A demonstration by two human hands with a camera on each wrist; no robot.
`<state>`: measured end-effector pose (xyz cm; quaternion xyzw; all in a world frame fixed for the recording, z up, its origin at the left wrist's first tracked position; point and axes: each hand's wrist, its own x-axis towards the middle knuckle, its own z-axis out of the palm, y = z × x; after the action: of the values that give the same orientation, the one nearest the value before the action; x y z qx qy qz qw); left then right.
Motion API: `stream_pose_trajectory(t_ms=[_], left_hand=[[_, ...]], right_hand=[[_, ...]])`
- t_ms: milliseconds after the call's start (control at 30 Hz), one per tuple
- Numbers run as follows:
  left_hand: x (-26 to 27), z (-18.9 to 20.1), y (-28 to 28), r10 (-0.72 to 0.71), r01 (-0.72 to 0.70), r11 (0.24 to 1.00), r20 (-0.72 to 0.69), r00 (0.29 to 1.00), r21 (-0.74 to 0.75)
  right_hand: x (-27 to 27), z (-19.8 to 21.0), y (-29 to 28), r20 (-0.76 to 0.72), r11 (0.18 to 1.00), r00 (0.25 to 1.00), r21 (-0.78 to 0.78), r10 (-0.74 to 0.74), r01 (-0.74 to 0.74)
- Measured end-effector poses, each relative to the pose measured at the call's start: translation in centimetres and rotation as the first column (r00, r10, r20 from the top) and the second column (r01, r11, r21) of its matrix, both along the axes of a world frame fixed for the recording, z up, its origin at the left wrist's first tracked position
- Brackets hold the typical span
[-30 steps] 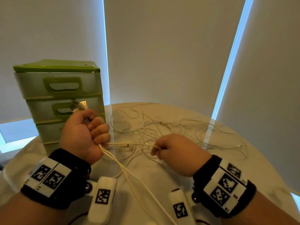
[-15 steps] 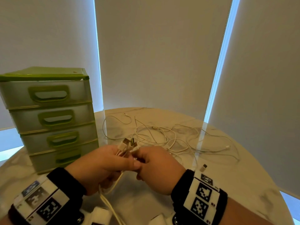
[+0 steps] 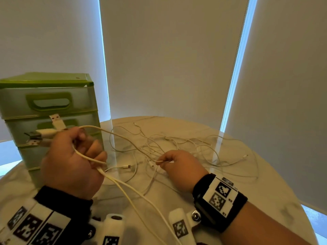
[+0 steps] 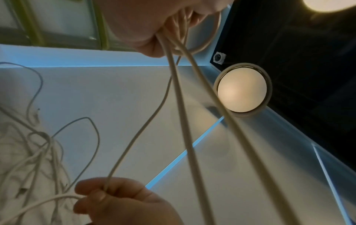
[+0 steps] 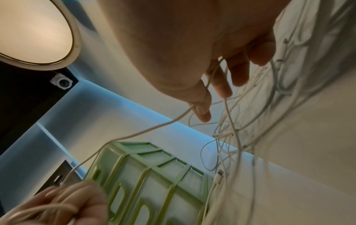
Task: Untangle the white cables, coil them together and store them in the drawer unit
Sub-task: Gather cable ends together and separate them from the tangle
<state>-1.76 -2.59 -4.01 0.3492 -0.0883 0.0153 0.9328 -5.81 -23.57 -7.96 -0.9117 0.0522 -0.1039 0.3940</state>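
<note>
Left hand (image 3: 70,161) fingers grip cables (image 3: 123,184) before drawers (image 3: 51,110); right hand (image 3: 180,167) fingers pinch one strand above counter (image 3: 230,191) centre.

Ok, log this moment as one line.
left hand: grips plug ends | right hand: pinches one cable | tangle: on table | drawer unit: shut
</note>
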Motion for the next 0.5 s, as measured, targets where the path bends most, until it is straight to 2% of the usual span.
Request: stream_pose_trajectory(t_ms=[67, 133, 233, 300, 400, 433, 500], left_hand=[[0.2, -0.3, 0.0, -0.039, 0.038, 0.998, 0.015, 0.999, 0.046], [0.4, -0.8, -0.2, -0.109, 0.096, 0.977, 0.057, 0.992, 0.192], [0.3, -1.6, -1.0, -0.190, 0.149, 0.902, 0.065, 0.980, 0.404], [0.0, -1.6, -1.2, -0.213, 0.162, 0.875, 0.062, 0.975, 0.455], [0.3, -1.5, -1.0, -0.277, 0.206, 0.827, 0.059, 0.959, 0.523], [0.2, -1.6, -0.9, -0.303, 0.218, 0.775, 0.046, 0.952, 0.593], [-0.3, -1.9, -1.0, -0.336, 0.184, 0.612, 0.042, 0.941, 0.769]], right_hand=[[0.2, 0.0, -0.2, 0.031, 1.000, 1.000, 0.025, 0.006, -0.007], [0.1, 0.1, 0.1, 0.069, 0.996, 0.997, 0.083, 0.017, -0.023], [-0.1, 0.3, 0.8, 0.152, 0.994, 0.987, 0.082, 0.054, -0.067], [-0.4, 0.6, 1.3, 0.213, 0.990, 0.974, 0.095, 0.078, -0.100], [-0.7, 0.8, 1.5, 0.292, 0.968, 0.954, 0.214, 0.063, -0.130], [-0.7, 0.8, 1.6, 0.300, 0.957, 0.952, 0.250, 0.065, -0.144], [-0.9, 0.8, 2.2, 0.299, 0.934, 0.949, 0.302, 0.099, -0.192]])
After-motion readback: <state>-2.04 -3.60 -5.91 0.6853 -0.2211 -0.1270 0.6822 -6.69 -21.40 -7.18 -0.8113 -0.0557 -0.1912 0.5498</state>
